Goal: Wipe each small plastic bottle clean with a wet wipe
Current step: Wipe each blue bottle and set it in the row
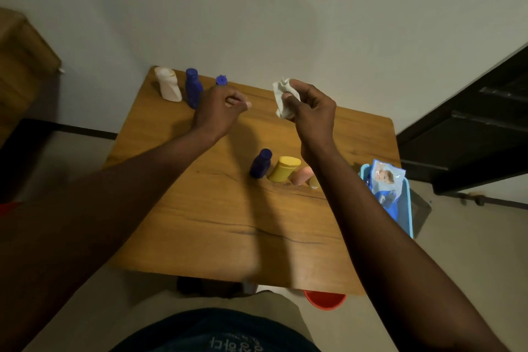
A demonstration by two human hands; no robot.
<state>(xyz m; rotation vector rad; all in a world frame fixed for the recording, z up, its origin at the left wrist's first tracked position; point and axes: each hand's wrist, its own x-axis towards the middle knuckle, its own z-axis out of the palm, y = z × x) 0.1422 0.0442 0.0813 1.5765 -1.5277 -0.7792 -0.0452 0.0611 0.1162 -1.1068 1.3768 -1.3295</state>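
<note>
Forearms reach from the bottom edge over a brown wooden table (214,223).

Right hand (310,111): raised, thumb and fingers pinched on a crumpled white wet wipe (284,97).

Left hand (221,107): fingers curled, directly in front of a blue-capped bottle (221,80); cannot tell whether it holds it.

Far left edge: white plastic bottle (168,84) and tall blue bottle (193,88), upright.

Mid-table, in a row: small blue bottle (260,163), yellow bottle (284,169), pink bottle (302,176), amber bottle (314,181).

Right edge: light blue basket (405,208) holding a wipes packet (384,183).
</note>
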